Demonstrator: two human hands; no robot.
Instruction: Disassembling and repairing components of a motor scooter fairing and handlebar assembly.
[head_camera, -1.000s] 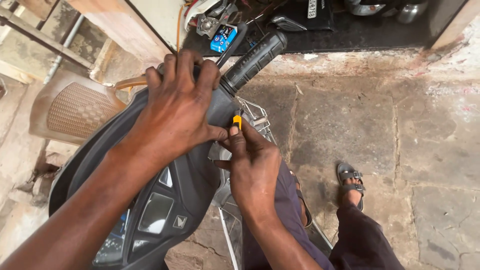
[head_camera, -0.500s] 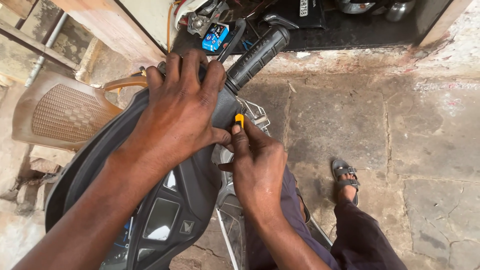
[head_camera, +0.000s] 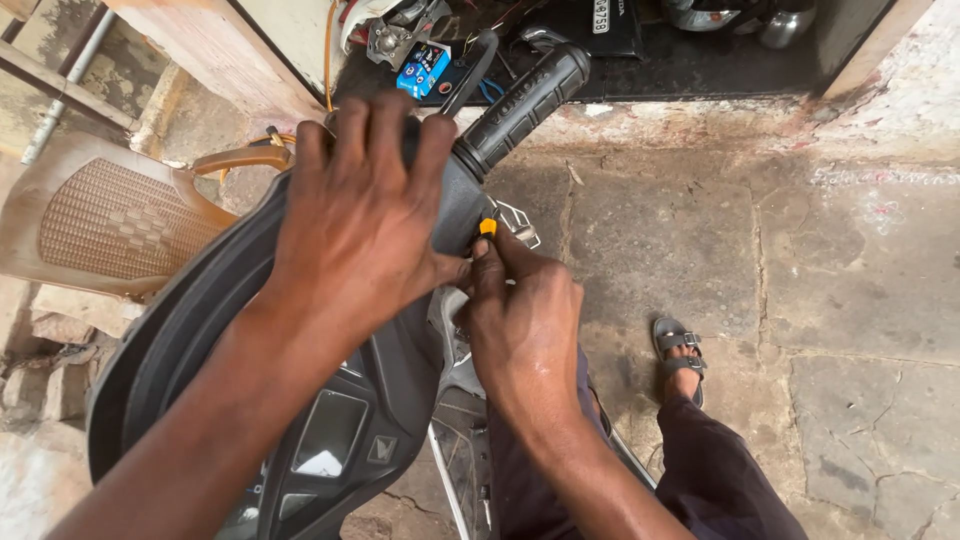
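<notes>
The left hand (head_camera: 365, 225) lay spread over the scooter's handlebar housing (head_camera: 455, 205), beside the black grip (head_camera: 525, 100). The right hand (head_camera: 520, 320) pinched a yellow-tipped tool (head_camera: 488, 227) against the housing's underside.

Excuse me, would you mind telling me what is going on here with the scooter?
A person is working at a scooter's handlebar. The left hand lies spread over the dark handlebar cover, beside the black rubber handle. The right hand presses a small yellow-tipped tool against the cover's underside. A brown plastic chair stands to the left, and a sandalled foot rests on the stone floor.
</notes>
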